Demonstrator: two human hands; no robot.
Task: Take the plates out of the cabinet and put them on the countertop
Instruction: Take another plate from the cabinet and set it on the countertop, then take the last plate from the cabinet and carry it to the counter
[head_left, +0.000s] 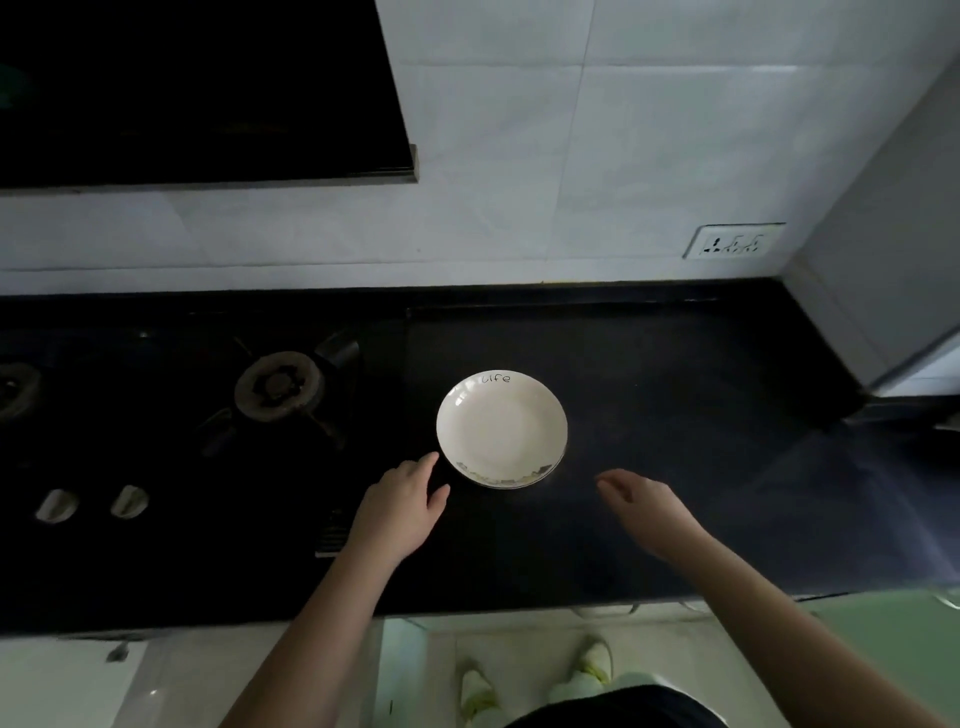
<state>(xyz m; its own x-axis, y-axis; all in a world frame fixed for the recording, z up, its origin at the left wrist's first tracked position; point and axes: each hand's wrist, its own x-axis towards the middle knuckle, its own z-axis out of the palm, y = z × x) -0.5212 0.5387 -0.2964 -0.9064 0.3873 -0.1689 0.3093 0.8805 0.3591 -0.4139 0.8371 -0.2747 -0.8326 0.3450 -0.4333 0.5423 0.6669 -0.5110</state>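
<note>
Along the far side of the scene, a white tiled wall (519, 156) rose behind a black countertop (675, 467) that ran from left to right. A dark range hood (197, 88) hung at the upper left, and below it a black gas hob (156, 441) was set into the counter, with one burner (279, 385) just left of centre and two pale knobs (92, 503) nearer the front edge. A wall socket (732, 241) sat low on the tiles at the right.

A cream plate (502, 428) lay flat and face up on the countertop, just right of the hob. Being round, it had no long axis; the word "Life" on its rim was at the far side, and a band of pattern was at the near side. A second rim seemed to show under its near right edge, though this was hard to tell.

The left hand (402, 506) hovered just near-left of the plate, fingers loosely spread, gripping nothing. The right hand (644, 506) was near-right of the plate, apart from it, fingers relaxed and empty. Pale slippers (535, 680) showed on the floor below.
</note>
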